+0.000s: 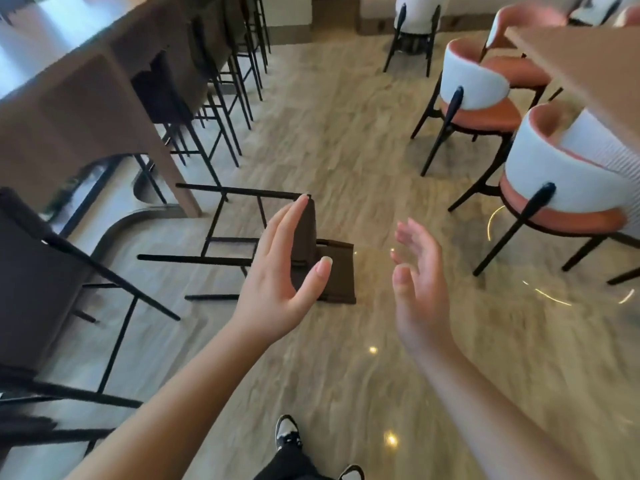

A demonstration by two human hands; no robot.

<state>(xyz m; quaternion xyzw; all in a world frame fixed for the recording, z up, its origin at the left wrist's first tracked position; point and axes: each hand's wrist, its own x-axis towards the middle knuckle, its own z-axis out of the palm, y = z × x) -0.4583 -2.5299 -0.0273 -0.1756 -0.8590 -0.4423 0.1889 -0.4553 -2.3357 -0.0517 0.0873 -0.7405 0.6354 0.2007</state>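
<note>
A dark brown bar stool [313, 244] with thin black metal legs lies tipped on its side on the floor, legs pointing left. My left hand [280, 271] is stretched out in front of it, fingers straight and thumb spread, holding nothing. To its right my right hand [415, 271] is held up with relaxed, slightly bent fingers, also empty. From here I cannot tell whether the left hand touches the stool. Both hands are above the floor.
A long brown counter [90, 98] runs along the left with several upright bar stools [194, 64] under it. Another dark stool [41, 289] stands at the near left. White-and-orange chairs [481, 95] and a table [588, 64] fill the right. My shoes [289, 433] show at the bottom.
</note>
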